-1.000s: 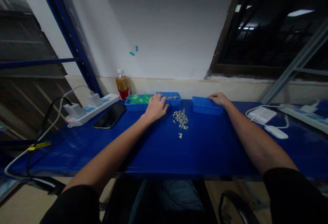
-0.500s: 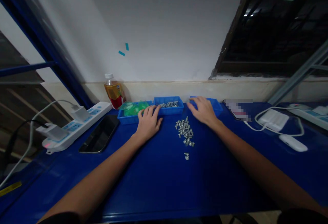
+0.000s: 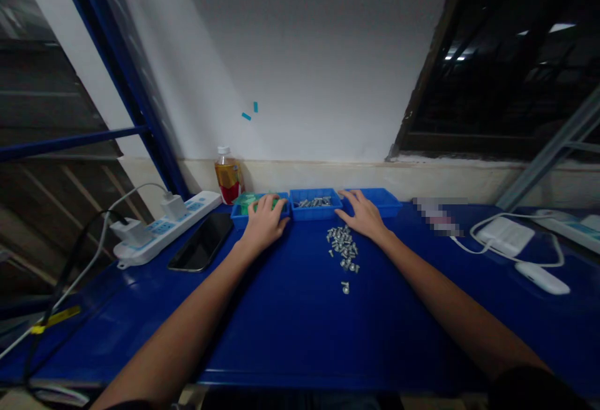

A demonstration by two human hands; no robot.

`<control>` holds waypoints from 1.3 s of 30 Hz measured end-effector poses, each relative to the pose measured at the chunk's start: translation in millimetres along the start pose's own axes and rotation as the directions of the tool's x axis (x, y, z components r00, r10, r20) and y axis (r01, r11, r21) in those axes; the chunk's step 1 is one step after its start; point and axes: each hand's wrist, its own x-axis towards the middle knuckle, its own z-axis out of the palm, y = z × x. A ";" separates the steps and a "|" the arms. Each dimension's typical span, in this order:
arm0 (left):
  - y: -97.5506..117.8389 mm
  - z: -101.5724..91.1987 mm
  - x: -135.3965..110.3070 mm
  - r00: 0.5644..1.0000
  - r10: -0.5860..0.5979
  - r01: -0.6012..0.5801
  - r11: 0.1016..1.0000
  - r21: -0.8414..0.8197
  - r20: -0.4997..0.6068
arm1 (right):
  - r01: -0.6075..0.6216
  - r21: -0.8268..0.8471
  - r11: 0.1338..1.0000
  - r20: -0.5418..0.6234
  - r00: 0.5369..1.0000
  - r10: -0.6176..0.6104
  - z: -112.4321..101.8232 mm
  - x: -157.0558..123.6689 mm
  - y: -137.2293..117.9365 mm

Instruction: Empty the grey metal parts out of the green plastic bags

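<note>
White plastic forms the power strip (image 3: 166, 229) at the left of the frame, with two adapters (image 3: 131, 232) plugged into it. Just beside it, a dark phone (image 3: 201, 242) lies flat on the blue table (image 3: 281, 329). Farther right, near the wall (image 3: 304, 85), stands a bottle (image 3: 228, 177) with amber and red on it.

Left of centre is the left tray (image 3: 240, 219), blue, with something green (image 3: 247, 200) in it (too blurred to name). The left hand (image 3: 262, 225) reaches over its right part, fingers bent and a little apart, thumb off to the right; whether they grip the tray cannot be told.

At the centre, the middle tray (image 3: 316, 213) holds a layer of silvery screws (image 3: 313, 202). Below its right end, more screws lie in a loose pile (image 3: 343, 244) on the table, with a couple set apart nearer the lower edge.

The right hand (image 3: 365, 216) covers the left end of the right tray (image 3: 387, 208), thumb and forefinger spread toward the middle tray; any grip is hard to tell.

Toward the right edge lie a white charger (image 3: 506, 236), its cable (image 3: 557, 254) looped around it, and a small white case (image 3: 542, 277).
</note>
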 end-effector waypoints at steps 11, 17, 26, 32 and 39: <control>18.9 6.5 4.3 0.994 -0.015 -0.001 0.990 -0.141 -0.111 | 0.160 -0.200 0.967 0.095 0.985 -0.143 -15.8 -10.2 -17.6; 56.9 18.4 -2.3 0.985 -0.159 0.105 0.867 -0.486 -0.070 | 0.207 -0.242 0.948 0.120 0.976 -0.183 -23.6 -17.9 -27.1; 45.3 15.5 4.6 0.867 -0.497 0.320 0.484 -0.814 0.045 | 0.260 -0.245 0.934 -0.001 0.963 -0.268 -31.1 -31.4 -32.7; 42.4 -4.2 -1.9 0.769 -0.565 0.272 -0.131 -0.953 0.297 | 0.290 -0.208 0.934 -0.150 0.934 -0.323 -26.8 -34.3 -36.6; 32.3 -17.8 -13.0 0.740 -0.463 0.399 -0.282 -0.873 0.488 | 0.330 -0.054 0.943 -0.191 0.923 -0.334 -28.5 -33.8 -59.6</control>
